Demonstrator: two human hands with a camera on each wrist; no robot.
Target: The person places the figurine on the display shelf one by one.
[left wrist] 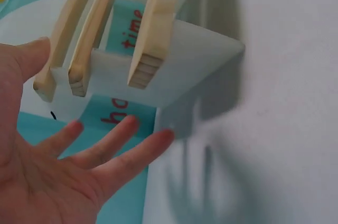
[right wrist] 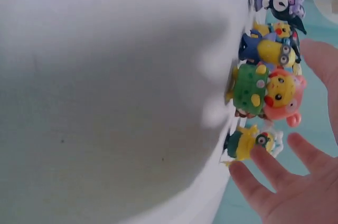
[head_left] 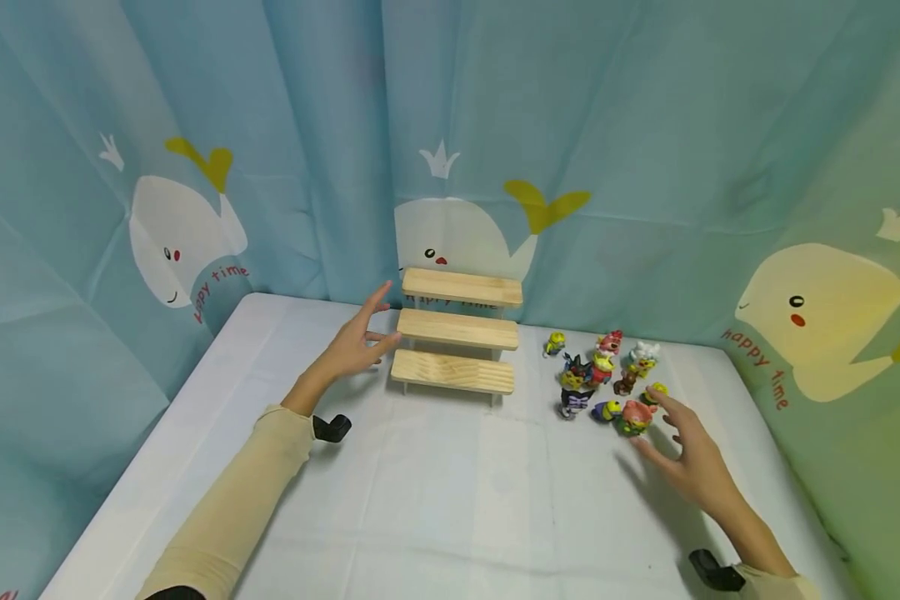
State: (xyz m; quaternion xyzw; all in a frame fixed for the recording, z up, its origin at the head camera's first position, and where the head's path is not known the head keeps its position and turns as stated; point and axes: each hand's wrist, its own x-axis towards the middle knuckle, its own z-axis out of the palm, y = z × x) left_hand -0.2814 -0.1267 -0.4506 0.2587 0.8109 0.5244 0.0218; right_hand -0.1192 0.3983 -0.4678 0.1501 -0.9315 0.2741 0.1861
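So the three-tier rack (head_left: 458, 330) sits near the back of the white worktop (head_left: 420, 492), its planks running left to right, smooth grainy wood on pale supports. Left hand (head_left: 351, 346) is right by its left end, grip spread wide, holding nothing. Right hand (head_left: 693, 458): grip open too, empty, near some glossy little figurines (head_left: 601, 372). Blue whale-print curtain (head_left: 330, 125) behind.

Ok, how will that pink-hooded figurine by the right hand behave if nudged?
The pink-hooded figurine looks like moulded plastic, so probably stiff. Its bulky hood above small yellow feet suggests it may tip. Being small, it is likely light.
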